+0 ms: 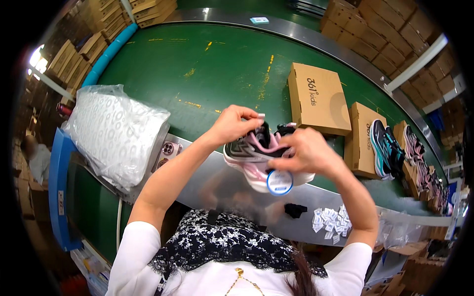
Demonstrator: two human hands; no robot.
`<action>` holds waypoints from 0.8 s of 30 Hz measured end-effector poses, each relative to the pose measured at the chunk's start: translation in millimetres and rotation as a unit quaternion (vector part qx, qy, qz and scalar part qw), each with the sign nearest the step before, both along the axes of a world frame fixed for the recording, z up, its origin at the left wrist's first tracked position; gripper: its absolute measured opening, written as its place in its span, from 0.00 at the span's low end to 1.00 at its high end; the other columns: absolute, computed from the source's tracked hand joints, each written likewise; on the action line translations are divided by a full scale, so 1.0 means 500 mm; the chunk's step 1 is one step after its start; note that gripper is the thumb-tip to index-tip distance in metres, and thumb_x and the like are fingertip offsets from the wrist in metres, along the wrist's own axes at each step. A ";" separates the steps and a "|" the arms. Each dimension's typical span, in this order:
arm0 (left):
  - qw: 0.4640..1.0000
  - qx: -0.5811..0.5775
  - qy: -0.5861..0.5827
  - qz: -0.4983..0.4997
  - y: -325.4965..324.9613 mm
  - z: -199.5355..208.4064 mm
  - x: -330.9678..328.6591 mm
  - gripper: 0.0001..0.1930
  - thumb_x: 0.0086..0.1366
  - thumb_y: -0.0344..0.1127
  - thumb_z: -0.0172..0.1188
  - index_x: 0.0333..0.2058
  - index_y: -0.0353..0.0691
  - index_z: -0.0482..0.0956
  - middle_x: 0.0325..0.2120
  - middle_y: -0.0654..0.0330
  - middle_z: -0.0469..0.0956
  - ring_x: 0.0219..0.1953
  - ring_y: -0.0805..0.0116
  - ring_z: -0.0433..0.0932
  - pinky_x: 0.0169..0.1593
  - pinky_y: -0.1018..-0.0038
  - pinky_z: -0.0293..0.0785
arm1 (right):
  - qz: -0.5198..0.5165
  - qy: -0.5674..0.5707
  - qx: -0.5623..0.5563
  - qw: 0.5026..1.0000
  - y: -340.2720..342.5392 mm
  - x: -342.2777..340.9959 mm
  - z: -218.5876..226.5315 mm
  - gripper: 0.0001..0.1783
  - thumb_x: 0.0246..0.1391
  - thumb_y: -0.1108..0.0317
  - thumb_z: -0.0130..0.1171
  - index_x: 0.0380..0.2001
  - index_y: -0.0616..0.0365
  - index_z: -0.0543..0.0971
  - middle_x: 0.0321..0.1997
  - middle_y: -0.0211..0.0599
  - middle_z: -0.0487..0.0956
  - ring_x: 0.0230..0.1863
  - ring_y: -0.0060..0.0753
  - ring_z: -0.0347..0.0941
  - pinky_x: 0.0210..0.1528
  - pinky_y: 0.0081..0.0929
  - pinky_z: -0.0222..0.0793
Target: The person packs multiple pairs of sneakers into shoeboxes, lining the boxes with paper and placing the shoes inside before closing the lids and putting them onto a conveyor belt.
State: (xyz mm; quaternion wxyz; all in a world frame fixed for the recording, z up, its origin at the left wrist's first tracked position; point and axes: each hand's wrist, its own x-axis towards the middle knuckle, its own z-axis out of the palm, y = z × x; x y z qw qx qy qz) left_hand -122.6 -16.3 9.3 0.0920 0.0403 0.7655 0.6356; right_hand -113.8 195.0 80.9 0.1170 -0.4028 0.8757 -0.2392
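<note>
A pair of pink, grey and black sneakers is in front of me at the steel edge of the belt, soles toward me. A round white tag with a blue rim hangs on the near side. My left hand pinches the dark collar of a sneaker at its far side. At the right, my right hand has its fingers curled over the pink-lined opening, the thumb pointing left above the tag. Its fingertips are partly hidden behind the shoe. Exactly what each fingertip grips is too small to tell.
Brown shoeboxes stand on the green belt, with teal-black sneakers and more pink pairs at the right. Wrapping paper in clear plastic and a phone lie left. Small white packets and a black scrap lie near right.
</note>
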 end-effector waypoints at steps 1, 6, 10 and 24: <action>0.997 -0.060 0.004 -0.050 -0.013 0.008 0.010 0.13 0.54 0.36 0.59 0.34 0.33 0.78 0.22 0.64 0.77 0.23 0.82 0.72 0.26 0.82 0.69 | 0.026 0.046 0.013 0.999 0.000 0.012 -0.039 0.18 0.32 0.50 0.65 0.22 0.52 0.80 0.15 0.34 0.75 0.22 0.35 0.72 0.30 0.28 0.66; 0.972 -0.211 0.077 -0.067 -0.048 -0.084 0.075 0.22 0.56 0.44 0.57 0.44 0.36 0.72 0.45 0.50 0.71 0.48 0.59 0.69 0.51 0.68 0.65 | 0.128 0.189 -0.063 0.972 -0.052 0.124 -0.245 0.19 0.26 0.51 0.65 0.16 0.53 0.73 0.23 0.37 0.71 0.36 0.39 0.65 0.40 0.39 0.59; 0.947 -0.274 0.047 -0.161 -0.024 -0.181 0.126 0.20 0.58 0.46 0.53 0.44 0.38 0.73 0.44 0.51 0.72 0.50 0.55 0.67 0.54 0.63 0.59 | 0.205 0.070 -0.044 0.975 -0.064 0.132 -0.298 0.19 0.27 0.49 0.65 0.19 0.53 0.77 0.24 0.37 0.74 0.39 0.42 0.67 0.49 0.44 0.56; 0.880 -0.414 0.184 -0.141 0.123 -0.155 0.045 0.36 0.54 0.45 0.58 0.56 0.31 0.54 0.55 0.37 0.52 0.54 0.40 0.57 0.53 0.58 0.58 | -0.413 0.262 -0.065 0.870 0.101 -0.110 -0.404 0.40 0.32 0.71 0.58 0.54 0.64 0.60 0.58 0.57 0.57 0.62 0.54 0.49 0.55 0.61 0.45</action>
